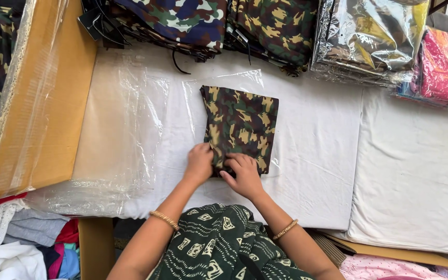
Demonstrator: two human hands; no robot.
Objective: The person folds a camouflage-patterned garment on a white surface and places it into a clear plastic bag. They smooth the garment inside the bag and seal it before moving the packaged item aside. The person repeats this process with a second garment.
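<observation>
The white cloth-covered tabletop (312, 155) spreads in front of me, with a brown cardboard box (53, 103) lined in clear plastic at its left edge. Across the far edge lie stacks of camouflage-print garments (224, 23) and shiny clear-wrapped packs (369, 36). A clear plastic sheet (141, 124) lies flat on the tabletop, and on it sits the folded green-and-tan camouflage cloth (242, 122), a neat rectangle. My left hand (199, 163) is curled over its near left corner, fingers bent and pinching the edge. My right hand (243, 173) presses just beside it on the near edge, fingers partly bent on the fabric. Both hands are close together, nearly touching.
</observation>
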